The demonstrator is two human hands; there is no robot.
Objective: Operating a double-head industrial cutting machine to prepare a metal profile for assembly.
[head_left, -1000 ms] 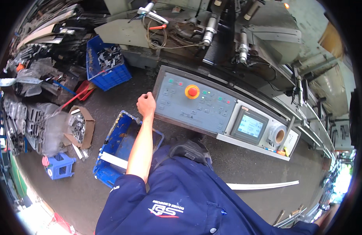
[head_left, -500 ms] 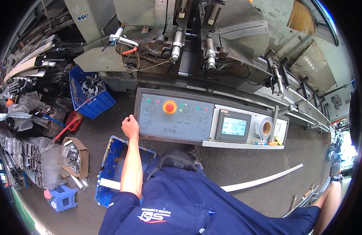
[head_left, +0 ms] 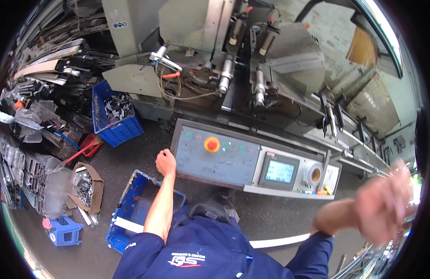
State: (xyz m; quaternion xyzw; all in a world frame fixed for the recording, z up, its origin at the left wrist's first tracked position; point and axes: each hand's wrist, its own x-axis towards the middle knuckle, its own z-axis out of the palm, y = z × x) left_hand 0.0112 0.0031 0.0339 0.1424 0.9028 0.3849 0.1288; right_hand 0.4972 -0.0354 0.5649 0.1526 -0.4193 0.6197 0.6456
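My left hand [head_left: 165, 162] is closed, its fingers curled in, beside the left edge of a grey control panel [head_left: 215, 162]. Whether anything is inside the fingers is hidden. The panel carries a red stop knob on a yellow ring [head_left: 211, 144], small buttons and a lit touchscreen [head_left: 279, 170]. My right hand [head_left: 382, 204] is raised at the far right, smeared by motion, and its fingers cannot be made out. On the panel's right end lies a roll of tape [head_left: 312, 174], with small coloured items [head_left: 322, 191] in front of it.
Behind the panel stands a large machine with metal clamps [head_left: 226, 76]. To the left are a blue crate of metal pieces [head_left: 117, 118], a cardboard box [head_left: 88, 189], a blue stool [head_left: 65, 231] and stacked profiles. Close by me lies another blue crate [head_left: 131, 197]; a white strip [head_left: 280, 241] is low.
My right hand has come up into view at the right, its arm lifted from low beside me. My left hand stays by the panel's left edge. The whole view has shifted and tilted slightly.
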